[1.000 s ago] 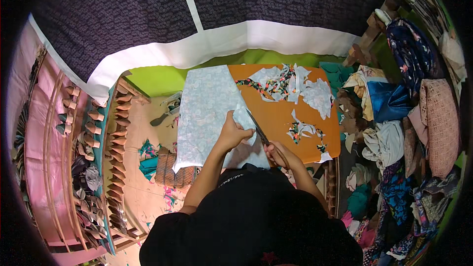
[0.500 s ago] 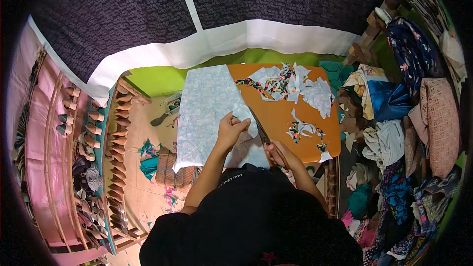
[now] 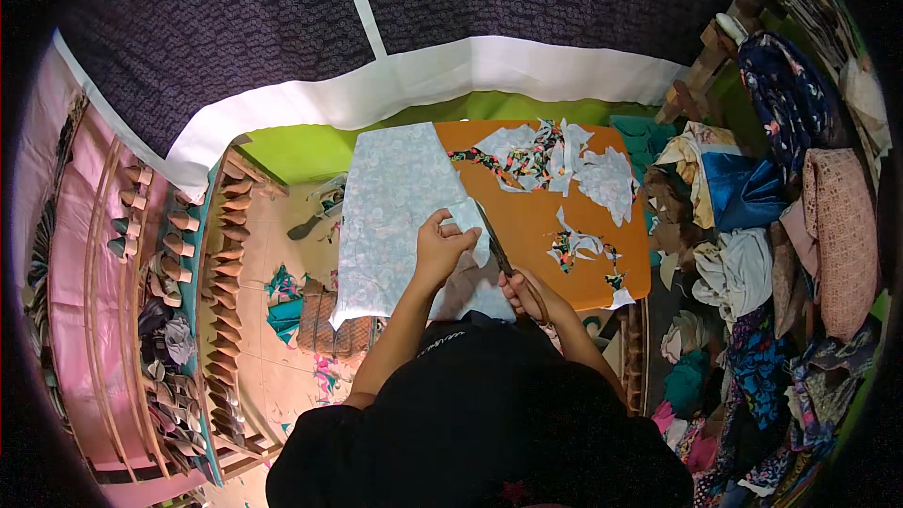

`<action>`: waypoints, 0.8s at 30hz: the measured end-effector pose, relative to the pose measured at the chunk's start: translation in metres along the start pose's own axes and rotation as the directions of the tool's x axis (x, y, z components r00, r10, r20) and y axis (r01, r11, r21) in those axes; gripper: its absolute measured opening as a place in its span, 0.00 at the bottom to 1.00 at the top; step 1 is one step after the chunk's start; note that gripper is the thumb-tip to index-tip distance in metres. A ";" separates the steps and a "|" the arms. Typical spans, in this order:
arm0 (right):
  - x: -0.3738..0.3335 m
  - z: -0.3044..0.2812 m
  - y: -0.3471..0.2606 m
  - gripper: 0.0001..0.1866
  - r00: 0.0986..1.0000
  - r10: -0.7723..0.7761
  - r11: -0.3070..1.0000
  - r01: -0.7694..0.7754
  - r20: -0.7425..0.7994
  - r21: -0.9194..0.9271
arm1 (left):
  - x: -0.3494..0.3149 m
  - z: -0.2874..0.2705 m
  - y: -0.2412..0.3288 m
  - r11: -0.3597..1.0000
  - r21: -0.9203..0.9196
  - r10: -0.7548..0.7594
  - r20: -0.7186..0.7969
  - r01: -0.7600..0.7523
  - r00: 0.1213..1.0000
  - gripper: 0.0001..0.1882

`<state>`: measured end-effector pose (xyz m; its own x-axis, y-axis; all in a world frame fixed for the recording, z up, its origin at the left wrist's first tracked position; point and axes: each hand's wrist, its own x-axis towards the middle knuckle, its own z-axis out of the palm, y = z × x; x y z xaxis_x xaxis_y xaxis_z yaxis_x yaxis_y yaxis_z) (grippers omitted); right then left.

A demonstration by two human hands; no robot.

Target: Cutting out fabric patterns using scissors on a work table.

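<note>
A large pale blue-white patterned cloth [image 3: 390, 198] covers the left part of an orange table [image 3: 527, 249]. My left hand [image 3: 442, 246] pinches the cloth near its right edge, thumb and fingers closed on a lifted piece of it. In my right hand [image 3: 525, 293] is a pair of dark scissors [image 3: 499, 249], its blades pointing up and away along the cloth's edge. The fingers are wrapped about the handles, whose brown loop shows below the hand. Whether the blades bite into the cloth is hard to make out.
Floral and white fabric scraps [image 3: 541, 158] lie on the table's far right, with smaller cut scraps [image 3: 583, 249] nearer. Heaps of cloth [image 3: 738, 273] crowd the right side. Racks of wooden shoe lasts [image 3: 226, 301] stand at the left. A dark patterned sheet [image 3: 235, 47] hangs beyond the table.
The scissors and the fingers of my right hand have shifted slightly on the handles. The lifted cloth beside my left hand has moved a little; my left hand stays nearly in place.
</note>
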<state>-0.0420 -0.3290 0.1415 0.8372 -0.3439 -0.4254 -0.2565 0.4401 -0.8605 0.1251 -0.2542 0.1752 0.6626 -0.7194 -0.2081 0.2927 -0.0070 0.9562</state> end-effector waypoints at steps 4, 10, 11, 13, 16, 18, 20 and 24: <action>0.000 0.004 0.000 0.18 0.996 -0.084 0.988 0.079 -0.027 -0.131 | 0.000 0.000 0.002 1.000 0.027 0.004 -0.016 -0.003 1.000 0.18; 0.003 0.002 -0.001 0.25 0.992 -0.111 0.980 0.118 0.057 -0.157 | -0.003 0.002 0.008 0.992 0.126 0.026 -0.066 -0.018 0.997 0.23; 0.005 -0.001 0.001 0.38 0.980 -0.158 0.923 0.189 0.118 -0.336 | -0.002 0.002 0.008 0.992 0.126 0.027 -0.066 -0.018 0.997 0.23; 0.004 -0.002 0.002 0.38 0.986 -0.119 0.946 0.147 0.114 -0.289 | -0.001 0.002 0.008 0.997 0.078 0.016 -0.034 -0.013 0.999 0.27; 0.002 0.000 -0.002 0.25 0.999 -0.033 0.991 0.035 0.020 -0.131 | 0.002 -0.002 0.000 0.997 0.075 -0.001 0.011 0.000 1.000 0.28; 0.002 0.000 -0.002 0.16 0.998 0.024 1.000 -0.025 -0.066 -0.013 | 0.002 -0.003 -0.003 0.998 0.062 0.002 0.016 -0.003 1.000 0.28; 0.002 -0.001 -0.002 0.15 0.994 -0.109 0.980 0.102 -0.029 -0.168 | 0.002 -0.002 -0.003 0.999 0.048 0.006 0.019 -0.006 1.000 0.28; 0.003 -0.005 0.000 0.13 0.985 -0.161 0.909 0.172 0.061 -0.379 | 0.004 -0.003 -0.003 0.999 0.036 0.023 0.028 -0.024 0.999 0.26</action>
<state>-0.0418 -0.3346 0.1388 0.8952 -0.3593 -0.2636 -0.2725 0.0269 -0.9618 0.1284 -0.2549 0.1709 0.6496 -0.7385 -0.1805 0.2520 -0.0148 0.9676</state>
